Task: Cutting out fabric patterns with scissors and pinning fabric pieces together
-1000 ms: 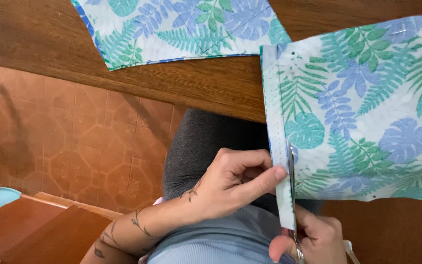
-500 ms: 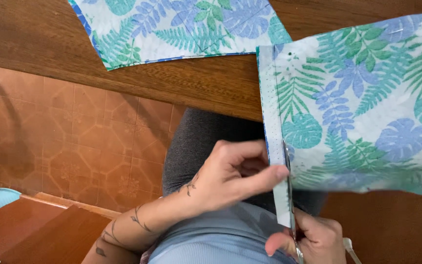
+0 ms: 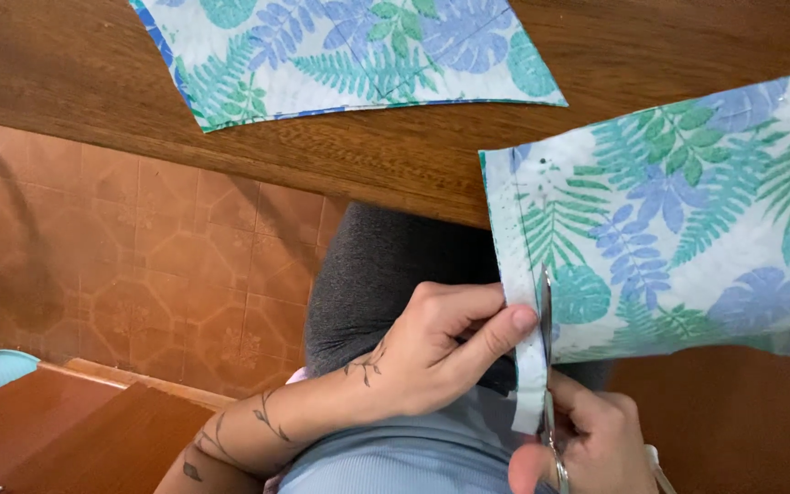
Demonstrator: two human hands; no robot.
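Clearly the cut runs best if the left hand [image 3: 432,352] keeps the narrow white-edged strip of leaf-print cloth [image 3: 525,366] taut; its fingers [image 3: 496,331] are closed in a pinch on that strip, thumb pressed against forefinger. The right hand [image 3: 587,439], at 5 o'clock in the view, is wrapped shut around the handles of the metal scissors [image 3: 546,366], whose blades point toward 12 o'clock along the strip's inner edge; how far the blades gape I cannot tell. The large blue-and-green leaf-print cloth panel [image 3: 678,220] lies on the brown wooden counter [image 3: 395,155] at 3 o'clock, overhanging its edge above the lap. A second piece of matching leaf-print cloth [image 3: 349,50] lies apart at 12 o'clock. The grey-clad knee [image 3: 377,274] below crowds the scissors' path.
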